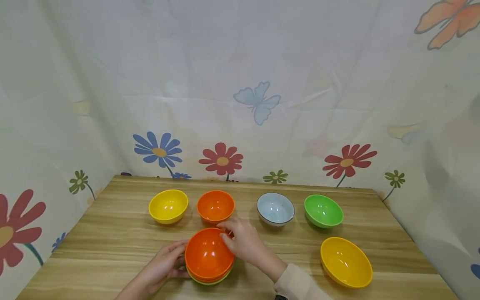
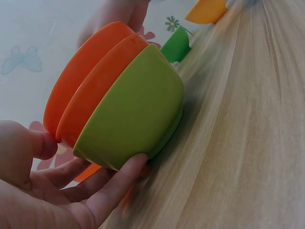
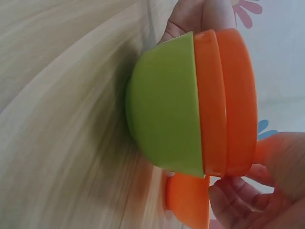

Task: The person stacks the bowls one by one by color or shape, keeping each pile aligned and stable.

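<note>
Two nested orange bowls sit in a green bowl (image 2: pixel 136 102) on the table at front centre. The top orange bowl (image 1: pixel 208 254) hides the inside of the lower orange bowl (image 3: pixel 211 105). From the left, my left hand (image 1: pixel 167 263) holds the stack; its thumb is at the orange rims and its fingers lie against the green bowl's side. My right hand (image 1: pixel 245 241) pinches the top orange bowl at its right far rim, thumb toward the inside and fingers outside. Just behind the stack stands another orange bowl (image 1: pixel 216 206).
Along the back of the wooden table (image 1: pixel 112 233) stand a yellow bowl (image 1: pixel 168 206), a pale grey-blue bowl (image 1: pixel 275 209) and a bright green bowl (image 1: pixel 323 211). A larger yellow bowl (image 1: pixel 346 262) is at the front right. Behind hangs a flower-printed cloth (image 1: pixel 300 125).
</note>
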`<state>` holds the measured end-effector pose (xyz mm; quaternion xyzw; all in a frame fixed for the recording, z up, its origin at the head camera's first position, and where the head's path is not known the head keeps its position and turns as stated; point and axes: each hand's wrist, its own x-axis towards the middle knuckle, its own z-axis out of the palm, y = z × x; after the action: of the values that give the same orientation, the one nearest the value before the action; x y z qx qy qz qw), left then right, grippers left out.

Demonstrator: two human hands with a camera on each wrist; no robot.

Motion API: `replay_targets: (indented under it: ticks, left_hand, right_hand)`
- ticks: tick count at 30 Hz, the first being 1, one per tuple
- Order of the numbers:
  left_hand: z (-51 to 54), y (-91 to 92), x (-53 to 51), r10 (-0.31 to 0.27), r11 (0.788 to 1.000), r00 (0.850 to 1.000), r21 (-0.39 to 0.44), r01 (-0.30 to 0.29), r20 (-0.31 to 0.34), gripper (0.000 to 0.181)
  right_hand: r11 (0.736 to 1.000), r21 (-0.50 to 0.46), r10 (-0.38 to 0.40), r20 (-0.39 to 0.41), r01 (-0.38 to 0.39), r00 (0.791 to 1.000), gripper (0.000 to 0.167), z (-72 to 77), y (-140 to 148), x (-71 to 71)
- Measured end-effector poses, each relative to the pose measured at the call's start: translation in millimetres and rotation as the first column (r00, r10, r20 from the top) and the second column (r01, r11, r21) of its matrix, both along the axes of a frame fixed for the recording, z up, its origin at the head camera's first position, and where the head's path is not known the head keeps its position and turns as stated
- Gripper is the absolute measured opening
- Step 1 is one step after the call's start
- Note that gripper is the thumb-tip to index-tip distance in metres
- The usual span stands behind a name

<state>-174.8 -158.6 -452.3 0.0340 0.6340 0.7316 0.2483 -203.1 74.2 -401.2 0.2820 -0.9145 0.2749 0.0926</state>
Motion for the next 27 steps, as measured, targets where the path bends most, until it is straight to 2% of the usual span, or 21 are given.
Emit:
replay_targets:
  ticks: [6,12,18,24,27]
  left_hand:
    - [-1.1,-0.7,-0.6,0.003,1.000,1.000,-0.011,-0.003,0.007,0.063]
    - [-1.5,-0.5,-0.4,0.003,1.000,1.000,0.002,-0.003,0.007,0.061]
    - [-0.9,0.5,-0.3,0.003,1.000,1.000,-0.003,-0.003,0.014,0.060]
    - [-0.5,0.5,-0.4,0.002,1.000,1.000,-0.002,-0.002,0.015,0.060]
    - [-0.8,-0.2,-0.8,0.002,1.000,1.000,-0.001,-0.002,0.015,0.060]
  right_hand:
    - [0.999,0.007,0.043,-0.005,-0.043,0.999,0.024,-2.7,6,2.3]
    - [0.992,0.070,0.108,-0.065,-0.103,0.992,0.028,-0.4,17,7.4]
    - [0.985,0.077,0.163,-0.159,-0.152,0.974,0.031,3.7,34,13.9]
    - [0.985,0.086,0.167,-0.272,-0.149,0.948,0.035,3.8,52,18.6]
    - [0.984,0.097,0.172,-0.303,-0.149,0.937,0.036,2.7,58,19.3]
